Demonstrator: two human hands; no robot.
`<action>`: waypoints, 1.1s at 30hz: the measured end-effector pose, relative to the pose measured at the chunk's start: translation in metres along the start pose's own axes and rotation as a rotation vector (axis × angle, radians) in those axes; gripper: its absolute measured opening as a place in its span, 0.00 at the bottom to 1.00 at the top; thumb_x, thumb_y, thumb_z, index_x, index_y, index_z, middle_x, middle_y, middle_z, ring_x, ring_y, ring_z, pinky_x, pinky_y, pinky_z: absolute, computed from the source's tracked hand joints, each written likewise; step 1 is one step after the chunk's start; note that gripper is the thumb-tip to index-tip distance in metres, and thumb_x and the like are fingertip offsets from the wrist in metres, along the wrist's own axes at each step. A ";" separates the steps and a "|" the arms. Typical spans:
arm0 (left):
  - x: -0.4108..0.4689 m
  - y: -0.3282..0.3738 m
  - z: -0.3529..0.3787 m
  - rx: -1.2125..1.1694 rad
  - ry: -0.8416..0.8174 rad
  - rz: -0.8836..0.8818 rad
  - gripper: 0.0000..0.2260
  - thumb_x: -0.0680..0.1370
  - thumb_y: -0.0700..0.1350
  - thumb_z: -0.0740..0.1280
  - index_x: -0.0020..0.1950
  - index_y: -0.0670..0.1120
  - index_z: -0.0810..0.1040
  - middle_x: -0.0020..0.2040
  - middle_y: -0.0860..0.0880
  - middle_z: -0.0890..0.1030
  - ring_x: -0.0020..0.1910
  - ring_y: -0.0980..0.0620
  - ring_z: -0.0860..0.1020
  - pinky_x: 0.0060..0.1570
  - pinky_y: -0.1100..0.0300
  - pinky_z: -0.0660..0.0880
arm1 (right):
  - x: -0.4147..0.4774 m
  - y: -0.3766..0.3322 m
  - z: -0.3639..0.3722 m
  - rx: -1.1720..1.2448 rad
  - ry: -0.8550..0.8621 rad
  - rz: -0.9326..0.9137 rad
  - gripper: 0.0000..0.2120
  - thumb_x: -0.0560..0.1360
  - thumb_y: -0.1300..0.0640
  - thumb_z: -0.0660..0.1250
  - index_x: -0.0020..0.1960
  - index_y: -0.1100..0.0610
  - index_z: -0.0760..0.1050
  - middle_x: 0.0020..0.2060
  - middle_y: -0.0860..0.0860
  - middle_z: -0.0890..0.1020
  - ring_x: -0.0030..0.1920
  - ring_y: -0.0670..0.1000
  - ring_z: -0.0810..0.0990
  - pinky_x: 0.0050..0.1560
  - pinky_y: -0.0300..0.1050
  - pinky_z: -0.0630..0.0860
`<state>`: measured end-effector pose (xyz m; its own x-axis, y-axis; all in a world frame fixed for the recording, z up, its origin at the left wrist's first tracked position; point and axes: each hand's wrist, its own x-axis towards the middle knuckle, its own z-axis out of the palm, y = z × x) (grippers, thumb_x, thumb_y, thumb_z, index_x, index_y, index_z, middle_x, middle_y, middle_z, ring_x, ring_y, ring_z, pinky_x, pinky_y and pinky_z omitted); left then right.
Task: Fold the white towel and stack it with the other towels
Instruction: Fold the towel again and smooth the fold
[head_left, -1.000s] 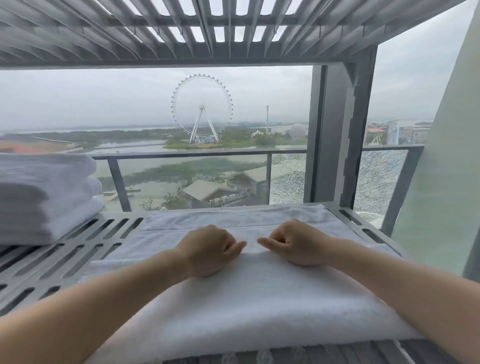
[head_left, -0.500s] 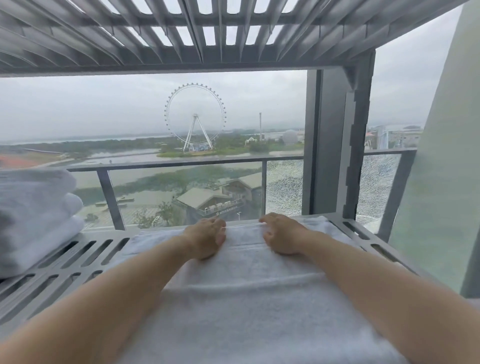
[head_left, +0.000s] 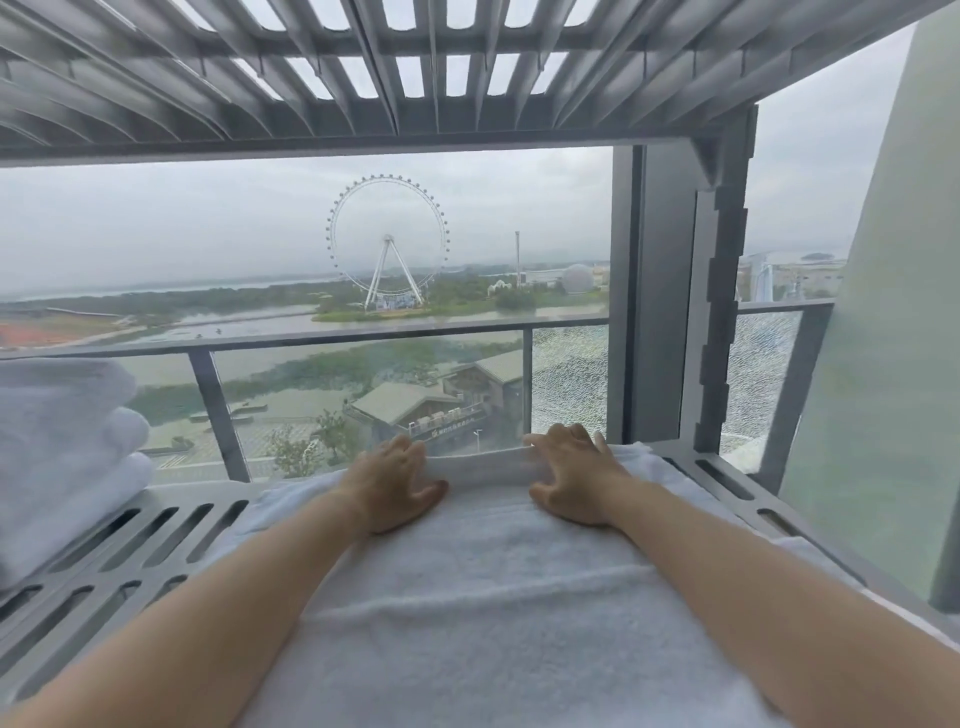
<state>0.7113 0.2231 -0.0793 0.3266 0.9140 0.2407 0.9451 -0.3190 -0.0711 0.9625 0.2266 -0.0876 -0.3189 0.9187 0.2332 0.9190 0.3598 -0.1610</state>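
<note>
The white towel (head_left: 467, 597) lies spread along a grey slatted shelf (head_left: 130, 545) and runs from under my forearms to the shelf's far edge. My left hand (head_left: 389, 483) and my right hand (head_left: 571, 475) sit side by side at that far edge. Each has its fingers curled over a raised band of the towel and its thumb on the near side, so the band is pinched between them. A stack of folded white towels (head_left: 62, 441) stands on the same shelf at the far left, apart from my hands.
A second slatted shelf (head_left: 415, 67) hangs close overhead. A thick grey post (head_left: 665, 291) rises at the shelf's back right corner. Behind the shelf is a glass balcony railing (head_left: 363, 338). Bare slats lie between the towel and the stack.
Both hands have carried the towel's folded edge away from me, from the middle to the far edge of the shelf. Their fists have loosened and the fingers are now spread.
</note>
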 end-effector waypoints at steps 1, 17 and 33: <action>-0.003 -0.001 -0.002 -0.016 0.012 0.012 0.19 0.77 0.59 0.57 0.57 0.45 0.67 0.57 0.44 0.74 0.56 0.45 0.74 0.55 0.51 0.71 | -0.002 -0.001 -0.001 -0.019 0.040 -0.016 0.32 0.71 0.46 0.59 0.72 0.51 0.57 0.63 0.52 0.64 0.69 0.53 0.56 0.73 0.61 0.42; -0.086 -0.001 -0.032 0.376 0.357 0.166 0.20 0.65 0.33 0.71 0.54 0.48 0.77 0.41 0.49 0.78 0.32 0.50 0.79 0.24 0.60 0.72 | -0.008 -0.008 -0.006 -0.127 0.308 -0.215 0.17 0.70 0.50 0.65 0.56 0.55 0.77 0.51 0.53 0.74 0.58 0.56 0.69 0.66 0.53 0.62; -0.174 0.008 -0.098 0.279 0.577 0.119 0.16 0.62 0.26 0.64 0.42 0.43 0.77 0.39 0.44 0.78 0.40 0.42 0.78 0.26 0.55 0.73 | -0.147 -0.031 -0.062 -0.392 0.596 -0.171 0.13 0.62 0.73 0.67 0.43 0.62 0.79 0.38 0.58 0.76 0.37 0.59 0.76 0.37 0.48 0.71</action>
<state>0.6608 0.0374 -0.0270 0.4435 0.5703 0.6914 0.8959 -0.2614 -0.3591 0.9948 0.0706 -0.0574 -0.3873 0.5703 0.7244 0.9189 0.3030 0.2527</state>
